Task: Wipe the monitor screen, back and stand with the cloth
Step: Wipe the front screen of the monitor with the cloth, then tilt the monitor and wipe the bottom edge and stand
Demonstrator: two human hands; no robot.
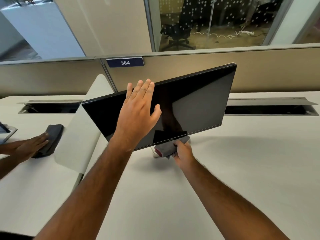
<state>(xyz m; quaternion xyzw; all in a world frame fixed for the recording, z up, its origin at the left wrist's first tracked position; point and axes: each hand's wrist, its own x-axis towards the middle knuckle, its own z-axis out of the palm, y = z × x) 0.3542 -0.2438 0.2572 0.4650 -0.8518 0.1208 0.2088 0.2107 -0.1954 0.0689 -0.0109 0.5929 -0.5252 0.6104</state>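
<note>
A black monitor stands tilted on the white desk, its left side lower and nearer to me. My left hand lies flat with straight fingers in front of the screen's upper left part, fingertips at the top edge. Just under the monitor's bottom edge, my right hand grips a bunched grey cloth with a red patch. The stand is hidden behind the cloth and the screen.
The white desk runs wide to the right and front. A white divider panel separates the left desk, where another person's hand presses a dark cloth. Open cable trays lie behind the monitor. A beige partition carries a sign 384.
</note>
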